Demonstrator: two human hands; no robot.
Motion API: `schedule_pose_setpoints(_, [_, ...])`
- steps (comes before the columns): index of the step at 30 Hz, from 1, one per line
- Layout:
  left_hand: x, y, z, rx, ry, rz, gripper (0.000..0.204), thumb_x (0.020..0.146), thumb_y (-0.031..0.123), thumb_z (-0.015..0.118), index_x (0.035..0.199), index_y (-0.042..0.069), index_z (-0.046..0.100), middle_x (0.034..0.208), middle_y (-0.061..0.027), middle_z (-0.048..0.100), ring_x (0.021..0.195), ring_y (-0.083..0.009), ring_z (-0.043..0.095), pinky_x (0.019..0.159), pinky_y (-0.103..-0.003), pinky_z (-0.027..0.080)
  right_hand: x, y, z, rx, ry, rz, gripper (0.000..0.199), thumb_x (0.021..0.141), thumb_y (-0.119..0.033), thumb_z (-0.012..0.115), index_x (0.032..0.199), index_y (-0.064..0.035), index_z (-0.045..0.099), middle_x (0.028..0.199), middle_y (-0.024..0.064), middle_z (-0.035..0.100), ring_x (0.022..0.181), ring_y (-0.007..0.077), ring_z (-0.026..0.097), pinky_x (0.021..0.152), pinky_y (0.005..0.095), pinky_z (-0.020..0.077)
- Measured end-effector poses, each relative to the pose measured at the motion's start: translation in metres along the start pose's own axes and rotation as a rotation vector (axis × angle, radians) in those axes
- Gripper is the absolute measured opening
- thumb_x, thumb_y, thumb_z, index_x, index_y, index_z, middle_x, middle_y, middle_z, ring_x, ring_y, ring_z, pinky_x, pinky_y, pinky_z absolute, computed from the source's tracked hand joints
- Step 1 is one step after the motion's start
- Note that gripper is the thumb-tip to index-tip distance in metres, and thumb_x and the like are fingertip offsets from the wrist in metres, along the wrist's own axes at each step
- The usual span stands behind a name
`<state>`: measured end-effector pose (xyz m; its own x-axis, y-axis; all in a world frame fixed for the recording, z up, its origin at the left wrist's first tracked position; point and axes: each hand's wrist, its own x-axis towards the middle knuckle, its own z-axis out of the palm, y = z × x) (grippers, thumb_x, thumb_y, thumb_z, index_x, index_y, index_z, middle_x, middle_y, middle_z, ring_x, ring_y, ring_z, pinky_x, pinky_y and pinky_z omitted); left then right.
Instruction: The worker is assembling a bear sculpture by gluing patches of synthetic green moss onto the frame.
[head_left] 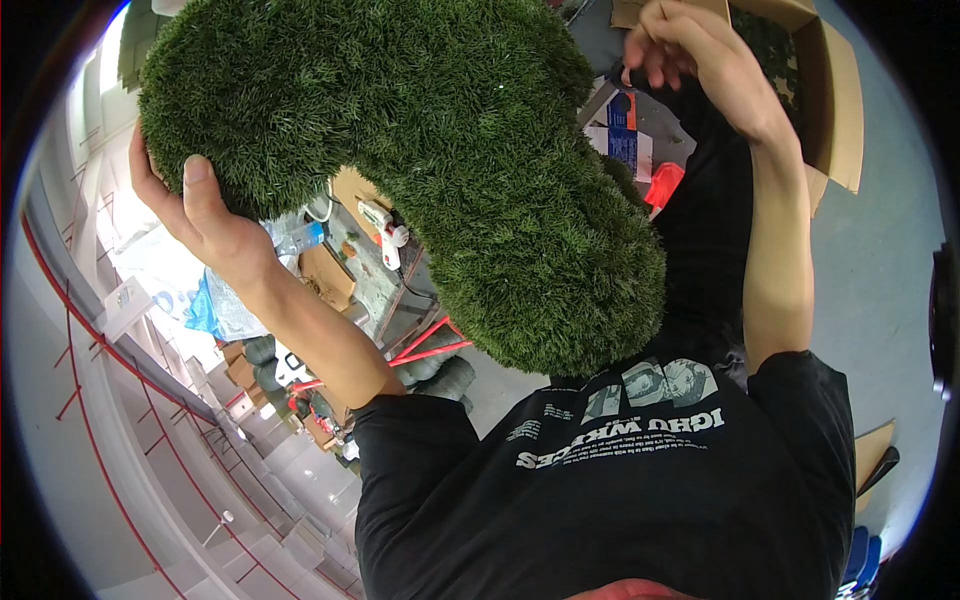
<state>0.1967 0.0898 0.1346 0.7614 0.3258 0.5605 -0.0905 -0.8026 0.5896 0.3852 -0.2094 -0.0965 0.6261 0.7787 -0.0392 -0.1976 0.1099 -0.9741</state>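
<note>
A large, curved piece of artificial green foliage [500,170], thick with short needle-like leaves, fills the upper middle of the head view. Its lower rounded end reaches close to my black shirt. My left hand [215,220] grips the left lobe, thumb on the near side and fingers wrapped round the edge, partly hidden. To the right of the foliage, my right hand [695,65] is raised, apart from it. Its fingers are loosely bent and spread, with nothing visible in them. Below the foliage's arch lies a white glue gun [385,235] with red marks.
An open cardboard box [835,110] with dark green leaves inside stands at the upper right. Near it are a blue and orange printed package [622,125] and a red item [664,185]. Red metal legs [430,345] and clear plastic bags [235,310] show at the left.
</note>
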Motion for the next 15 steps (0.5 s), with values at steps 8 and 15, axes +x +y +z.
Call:
schedule_pose_setpoints(8, [-0.001,0.002,-0.008,0.078,-0.01,0.005,0.067,0.097,0.026,0.059,0.152,-0.004,0.037,0.146,-0.0206,0.05,0.133,-0.0296,0.052,0.116,-0.041,0.038,-0.026,0.066,0.036,-0.843,0.078,0.105,0.039,0.103,-0.026,0.057,0.131,0.0015,0.061,0.113,0.0149,0.072,0.102,0.0206,0.069,0.09,0.0362,0.0528])
schedule_pose_setpoints(15, [-0.001,0.007,-0.014,0.099,-0.029,-0.001,0.068,0.097,0.027,0.06,0.153,-0.004,0.037,0.148,-0.0204,0.049,0.135,-0.0288,0.05,0.117,-0.041,0.035,0.005,0.091,0.076,0.135,0.052,0.338,0.073,0.103,-0.053,0.056,0.15,0.002,0.044,0.143,0.0164,0.058,0.128,0.0285,0.059,0.108,0.0427,0.0452])
